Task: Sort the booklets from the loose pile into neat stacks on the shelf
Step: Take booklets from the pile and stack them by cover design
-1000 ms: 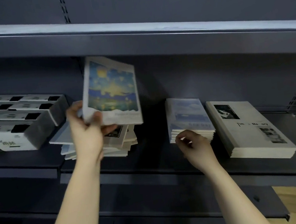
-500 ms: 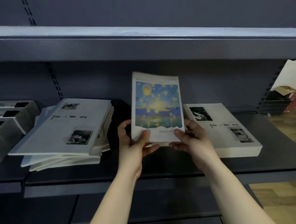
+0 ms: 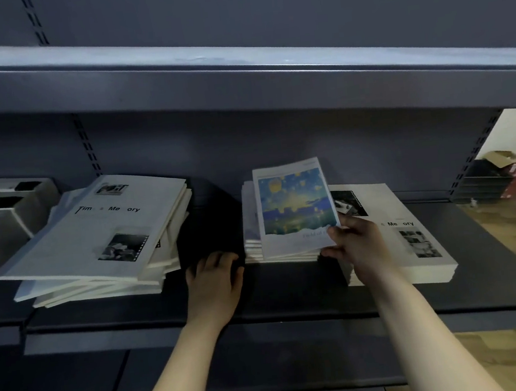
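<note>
While the right hand (image 3: 356, 245) pinches one lantern-cover booklet (image 3: 295, 210) by its lower right corner atop the middle stack (image 3: 252, 247), the left hand (image 3: 215, 282) rests slack-fingered on the shelf (image 3: 292, 290), holding nothing. Three heaps lie there: one loose pile (image 3: 95, 238) at left and two neat stacks, the second being the right stack (image 3: 421, 251).

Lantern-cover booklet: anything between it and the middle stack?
Nothing visible. The right hand pinches a lower corner of the blue-and-yellow lantern-cover booklet, which lies over the middle stack of white booklets; the left hand is on the dark shelf beside that stack, not on it.
</note>
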The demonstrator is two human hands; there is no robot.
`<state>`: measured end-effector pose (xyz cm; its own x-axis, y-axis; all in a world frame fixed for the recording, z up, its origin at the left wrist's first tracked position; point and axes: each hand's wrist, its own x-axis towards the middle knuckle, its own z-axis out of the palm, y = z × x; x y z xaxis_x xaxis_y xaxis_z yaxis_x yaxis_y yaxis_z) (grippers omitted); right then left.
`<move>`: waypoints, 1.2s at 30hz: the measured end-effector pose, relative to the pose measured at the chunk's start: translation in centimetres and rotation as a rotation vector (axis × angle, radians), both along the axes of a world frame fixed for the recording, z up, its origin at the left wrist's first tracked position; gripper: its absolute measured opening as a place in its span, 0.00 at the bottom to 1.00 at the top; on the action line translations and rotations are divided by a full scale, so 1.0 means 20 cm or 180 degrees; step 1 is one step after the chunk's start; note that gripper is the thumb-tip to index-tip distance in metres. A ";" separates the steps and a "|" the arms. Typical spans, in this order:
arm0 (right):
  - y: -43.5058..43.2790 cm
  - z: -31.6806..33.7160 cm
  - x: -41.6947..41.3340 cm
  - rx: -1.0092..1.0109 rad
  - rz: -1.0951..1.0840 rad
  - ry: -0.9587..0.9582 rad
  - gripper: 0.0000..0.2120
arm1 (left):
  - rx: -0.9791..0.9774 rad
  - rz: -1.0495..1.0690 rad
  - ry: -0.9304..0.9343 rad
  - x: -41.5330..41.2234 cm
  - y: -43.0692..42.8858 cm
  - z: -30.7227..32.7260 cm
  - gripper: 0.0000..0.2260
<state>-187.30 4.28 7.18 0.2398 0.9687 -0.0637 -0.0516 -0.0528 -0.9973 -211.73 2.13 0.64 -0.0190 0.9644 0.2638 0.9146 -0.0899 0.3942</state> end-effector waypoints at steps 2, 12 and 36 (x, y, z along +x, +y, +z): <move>0.01 0.01 -0.01 -0.0017 0.0081 -0.0024 0.07 | 0.0045 0.0016 0.0069 0.01 0.01 -0.01 0.14; 0.13 0.00 -0.11 -0.0054 0.0064 -0.0117 0.06 | 0.0014 0.0154 -0.0011 0.01 0.01 -0.02 0.16; 0.15 -0.03 -0.15 0.0540 -0.0384 -0.2977 0.05 | 0.0147 0.0160 -0.0158 0.01 0.02 -0.04 0.15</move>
